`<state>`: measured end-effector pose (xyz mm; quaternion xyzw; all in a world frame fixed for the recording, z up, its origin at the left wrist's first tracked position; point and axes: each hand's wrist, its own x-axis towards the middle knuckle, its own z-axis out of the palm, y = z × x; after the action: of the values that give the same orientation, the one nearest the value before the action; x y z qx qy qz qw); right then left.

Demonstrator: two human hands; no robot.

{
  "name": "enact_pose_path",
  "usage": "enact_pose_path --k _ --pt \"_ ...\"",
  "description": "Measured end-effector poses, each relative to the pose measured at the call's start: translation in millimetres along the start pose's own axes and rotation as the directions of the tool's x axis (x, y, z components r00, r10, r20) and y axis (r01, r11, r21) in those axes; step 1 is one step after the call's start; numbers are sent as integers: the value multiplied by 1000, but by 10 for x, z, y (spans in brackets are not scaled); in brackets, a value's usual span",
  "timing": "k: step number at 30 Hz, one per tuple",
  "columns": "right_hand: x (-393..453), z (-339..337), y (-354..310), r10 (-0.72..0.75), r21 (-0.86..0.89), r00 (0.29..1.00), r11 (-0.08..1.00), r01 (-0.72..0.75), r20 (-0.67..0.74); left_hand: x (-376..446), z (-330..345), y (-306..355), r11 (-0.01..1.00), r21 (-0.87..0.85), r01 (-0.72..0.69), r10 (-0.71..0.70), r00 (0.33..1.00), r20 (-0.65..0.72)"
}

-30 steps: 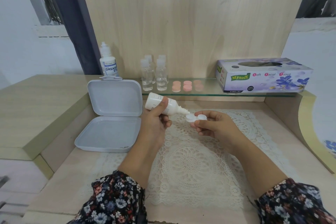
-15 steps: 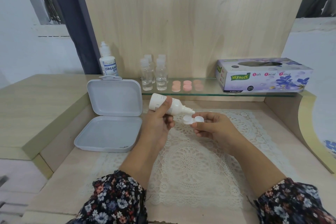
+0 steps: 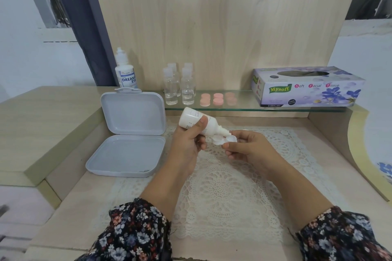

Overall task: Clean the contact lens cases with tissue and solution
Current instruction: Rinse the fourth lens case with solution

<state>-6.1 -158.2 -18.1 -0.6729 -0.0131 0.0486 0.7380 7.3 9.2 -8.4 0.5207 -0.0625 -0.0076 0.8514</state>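
My left hand (image 3: 187,143) grips a small white solution bottle (image 3: 198,123), tipped down to the right with its nozzle just over the right well of a white contact lens case (image 3: 224,140). My right hand (image 3: 247,148) pinches that open two-well case by its right end, above the lace mat (image 3: 222,188). On the glass shelf (image 3: 244,105) lie several pink lens case caps (image 3: 218,99). A purple tissue box (image 3: 307,87) stands at the shelf's right.
An open grey plastic box (image 3: 129,135) sits left of the mat, lid propped upright. A larger solution bottle (image 3: 125,71) stands behind it. Several small clear bottles (image 3: 180,87) stand on the shelf. A raised wooden ledge runs along the left, a curved edge on the right.
The bottle's nozzle lifted off the left well and moved right, over the right well. Both hands stayed near the same spot above the mat.
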Motion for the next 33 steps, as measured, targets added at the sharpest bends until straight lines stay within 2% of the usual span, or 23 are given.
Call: enact_pose_path --k 33 --pt "10 -7 11 -4 10 1000 1000 4 0 4 -22 -2 1000 -21 -15 15 1000 -5"
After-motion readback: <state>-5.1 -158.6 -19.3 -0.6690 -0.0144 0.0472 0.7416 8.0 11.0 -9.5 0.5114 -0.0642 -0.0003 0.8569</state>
